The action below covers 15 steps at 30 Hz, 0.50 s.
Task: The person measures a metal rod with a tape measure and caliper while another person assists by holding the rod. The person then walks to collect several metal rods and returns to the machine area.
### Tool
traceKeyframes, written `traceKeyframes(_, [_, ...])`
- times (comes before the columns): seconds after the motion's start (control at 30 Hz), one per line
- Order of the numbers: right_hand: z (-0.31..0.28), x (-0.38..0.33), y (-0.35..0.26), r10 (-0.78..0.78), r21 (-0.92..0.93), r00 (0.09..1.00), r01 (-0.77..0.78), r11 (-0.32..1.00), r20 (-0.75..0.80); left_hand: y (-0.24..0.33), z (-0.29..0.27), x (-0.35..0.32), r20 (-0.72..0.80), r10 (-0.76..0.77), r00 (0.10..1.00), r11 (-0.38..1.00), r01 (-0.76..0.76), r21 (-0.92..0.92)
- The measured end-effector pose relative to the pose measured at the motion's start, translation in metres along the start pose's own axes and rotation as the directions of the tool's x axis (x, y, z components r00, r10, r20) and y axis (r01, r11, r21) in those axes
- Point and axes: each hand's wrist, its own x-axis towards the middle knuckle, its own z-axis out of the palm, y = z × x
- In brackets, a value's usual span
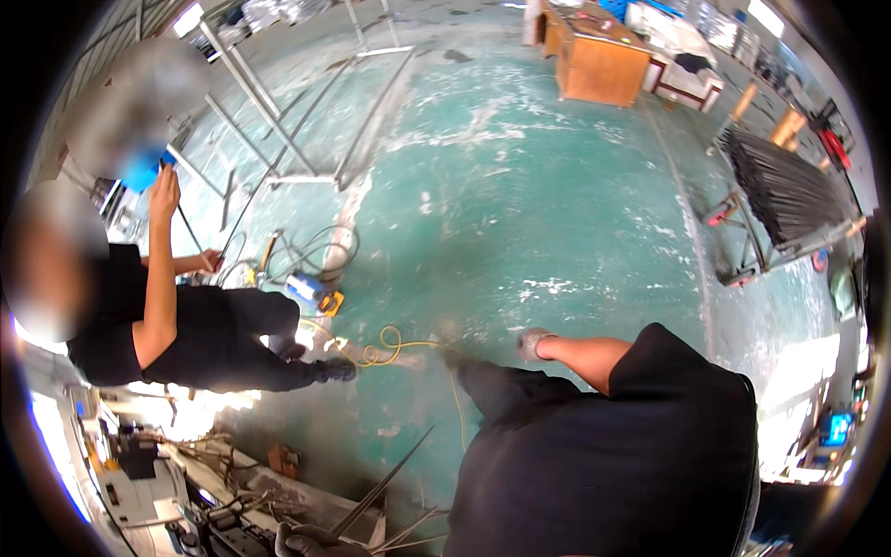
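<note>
My left hand, in a dark grey glove, shows at the bottom edge, its fingers curled round thin dark metal rods. The rods slant up and to the right from it, over a long metal trough-like piece; part of this hand is cut off by the frame. My right hand, in a light grey glove, hangs out in front of my dark clothing over the green floor. Nothing can be seen in it, and its fingers are too small and blurred to read.
At left, a co-worker in black raises a blue object. A metal frame, blue-and-yellow machine, and yellow hose are on the floor. A cart of dark bars stands right; a wooden desk stands far back.
</note>
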Motion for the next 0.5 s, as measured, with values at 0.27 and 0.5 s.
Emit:
traceKeyframes(0.27, [0.058, -0.088, 0.178, 0.375, 0.159, 0.927, -0.374, 0.914, 0.024, 0.042, 0.026, -0.065, 0.104, 0.21, 0.972, 0.965, -0.223, 0.136])
traceKeyframes(0.5, [0.035, -0.068, 0.197, 0.252, 0.169, 0.967, -0.253, 0.953, 0.025, 0.041, 0.062, -0.106, 0.232, 0.169, 0.958, 0.98, -0.188, 0.063])
